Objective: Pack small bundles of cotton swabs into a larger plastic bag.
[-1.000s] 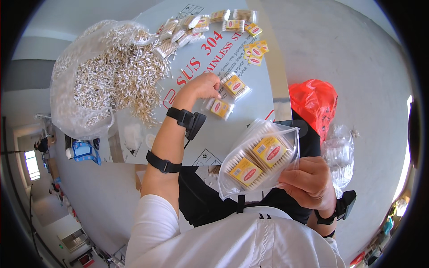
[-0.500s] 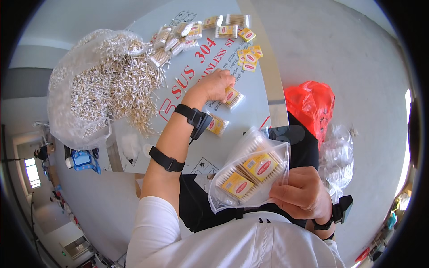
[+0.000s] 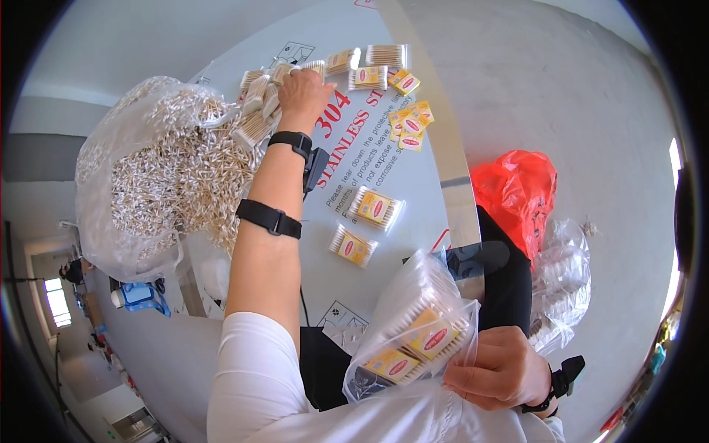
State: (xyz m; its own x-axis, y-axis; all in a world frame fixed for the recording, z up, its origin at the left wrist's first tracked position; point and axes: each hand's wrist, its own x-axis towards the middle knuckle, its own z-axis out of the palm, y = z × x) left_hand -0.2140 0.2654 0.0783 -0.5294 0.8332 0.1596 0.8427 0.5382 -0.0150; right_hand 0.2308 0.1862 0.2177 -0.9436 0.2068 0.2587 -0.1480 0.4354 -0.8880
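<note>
Clear plastic wraps the bag [image 3: 413, 332] that the right hand [image 3: 498, 369] pinches by its side near the person's lap, fingers curled shut on the film; inside sit packs of cotton swabs with yellow and red labels. The left hand [image 3: 301, 88] stretches far across the steel table [image 3: 347, 266], fingers bent down onto a cluster of small swab packs [image 3: 258, 96] at the far edge, though whether it grips one cannot be told. Beside that arm lies a big transparent sack of loose cotton swabs [image 3: 155, 177]. Two labelled packs [image 3: 365, 225] rest mid-table, more labelled packs [image 3: 377, 74] and loose yellow labels [image 3: 410, 122] lie farther off. A red plastic bag [image 3: 517, 192] sits on the floor to the right.
</note>
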